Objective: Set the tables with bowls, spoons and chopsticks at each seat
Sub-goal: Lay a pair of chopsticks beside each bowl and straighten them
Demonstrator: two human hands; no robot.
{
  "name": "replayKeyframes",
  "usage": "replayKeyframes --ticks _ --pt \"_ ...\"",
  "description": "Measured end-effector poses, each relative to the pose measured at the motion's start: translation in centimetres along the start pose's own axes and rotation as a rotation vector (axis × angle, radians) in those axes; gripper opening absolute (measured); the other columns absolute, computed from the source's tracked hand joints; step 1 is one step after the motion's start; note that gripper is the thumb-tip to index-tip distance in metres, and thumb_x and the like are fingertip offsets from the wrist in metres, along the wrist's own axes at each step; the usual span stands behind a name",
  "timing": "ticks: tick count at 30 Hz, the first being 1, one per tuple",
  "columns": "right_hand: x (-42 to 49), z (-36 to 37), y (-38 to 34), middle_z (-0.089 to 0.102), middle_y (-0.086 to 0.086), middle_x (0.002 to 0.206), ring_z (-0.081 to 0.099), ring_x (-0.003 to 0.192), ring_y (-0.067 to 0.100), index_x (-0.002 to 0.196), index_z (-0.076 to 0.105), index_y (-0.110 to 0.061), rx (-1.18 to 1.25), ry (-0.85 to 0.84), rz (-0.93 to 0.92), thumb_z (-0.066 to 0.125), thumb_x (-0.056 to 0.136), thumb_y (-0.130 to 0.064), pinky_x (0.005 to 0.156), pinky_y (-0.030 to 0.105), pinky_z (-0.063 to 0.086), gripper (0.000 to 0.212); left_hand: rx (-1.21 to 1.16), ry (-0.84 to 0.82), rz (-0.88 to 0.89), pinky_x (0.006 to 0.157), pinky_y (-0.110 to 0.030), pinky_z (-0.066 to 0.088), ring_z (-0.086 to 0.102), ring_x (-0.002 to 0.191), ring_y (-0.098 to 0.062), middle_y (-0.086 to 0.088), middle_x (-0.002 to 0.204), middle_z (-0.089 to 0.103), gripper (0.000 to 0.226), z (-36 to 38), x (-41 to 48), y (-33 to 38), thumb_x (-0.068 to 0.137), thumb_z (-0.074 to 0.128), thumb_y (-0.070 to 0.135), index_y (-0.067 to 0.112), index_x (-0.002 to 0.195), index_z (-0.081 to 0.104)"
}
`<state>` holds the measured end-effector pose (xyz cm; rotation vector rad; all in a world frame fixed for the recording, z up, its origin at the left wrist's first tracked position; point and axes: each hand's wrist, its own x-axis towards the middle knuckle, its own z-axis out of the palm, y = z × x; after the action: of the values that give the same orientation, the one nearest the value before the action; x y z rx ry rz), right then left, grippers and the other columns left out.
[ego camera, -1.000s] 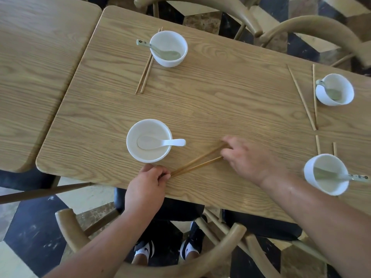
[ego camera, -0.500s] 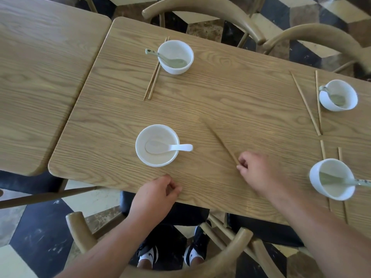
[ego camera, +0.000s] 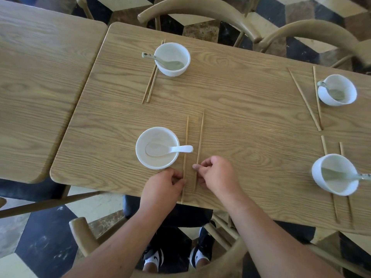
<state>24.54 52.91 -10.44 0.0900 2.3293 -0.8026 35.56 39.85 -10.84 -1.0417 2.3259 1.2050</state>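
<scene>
Two chopsticks lie side by side, a little apart, just right of the near bowl [ego camera: 157, 147] in the lower middle of the frame. The left chopstick [ego camera: 186, 145] passes under the handle of the white spoon [ego camera: 168, 149], which rests in that bowl. The right chopstick [ego camera: 200, 137] lies just beside the handle tip. The left hand [ego camera: 162, 189] pinches the near end of the left chopstick with its fingers pressed together. The right hand [ego camera: 217, 173] pinches the near end of the right chopstick in the same way. Both sticks rest flat on the counter [ego camera: 241, 121].

As a judgement, this seat is almost finished: bowl and spoon are placed, and the pair only needs to be brought closer and let go. The far bowl [ego camera: 172, 59] at the upper middle has spoon and chopsticks. The upper right bowl [ego camera: 337, 90] and the lower right bowl [ego camera: 334, 174] also have both, though their sticks lie spread. The second counter [ego camera: 40, 87] at the left is bare where visible, so it probably remains to be set.
</scene>
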Motion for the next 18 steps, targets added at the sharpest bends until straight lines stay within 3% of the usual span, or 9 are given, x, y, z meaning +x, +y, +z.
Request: replayKeyframes --ticks 5,8,10,18 --pt "-0.8 2.0 1.2 0.078 0.006 0.067 0.078 0.063 0.028 0.08 0.068 -0.02 0.075 -0.13 0.091 0.077 0.09 -0.025 0.068 0.053 0.066 0.014 -0.021 0.002 -0.001 0.064 -0.024 0.044 0.063 0.077 0.002 0.018 0.078 0.068 0.012 0.3 -0.1 -0.2 0.094 0.075 0.045 0.035 0.1 0.071" --pt "-0.8 1.5 1.0 0.076 0.007 0.066 0.074 0.055 0.02 0.088 0.069 -0.007 0.232 -0.221 0.133 0.077 0.096 -0.017 0.061 0.038 0.066 0.016 0.016 -0.007 -0.008 0.062 -0.025 0.043 0.062 0.075 0.0 0.016 0.076 0.068 0.008 0.3 0.1 0.0 0.095 0.073 0.042 0.034 0.097 0.072" --pt "-0.8 0.3 0.9 0.078 0.009 0.07 0.076 0.06 0.019 0.093 0.071 -0.001 0.298 -0.31 0.121 0.076 0.097 -0.017 0.06 0.033 0.063 0.017 0.014 0.003 -0.028 0.06 -0.027 0.042 0.062 0.075 -0.001 0.015 0.077 0.069 0.01 0.3 0.4 0.3 0.097 0.071 0.044 0.034 0.095 0.071" --pt "0.3 -0.8 0.6 0.081 0.012 0.08 0.08 0.071 0.024 0.087 0.067 -0.01 0.287 -0.457 0.132 0.076 0.098 -0.019 0.062 0.034 0.065 0.017 0.018 0.017 -0.036 0.06 -0.025 0.043 0.062 0.073 0.002 0.016 0.077 0.07 0.009 0.5 -0.1 0.7 0.098 0.066 0.049 0.041 0.095 0.065"
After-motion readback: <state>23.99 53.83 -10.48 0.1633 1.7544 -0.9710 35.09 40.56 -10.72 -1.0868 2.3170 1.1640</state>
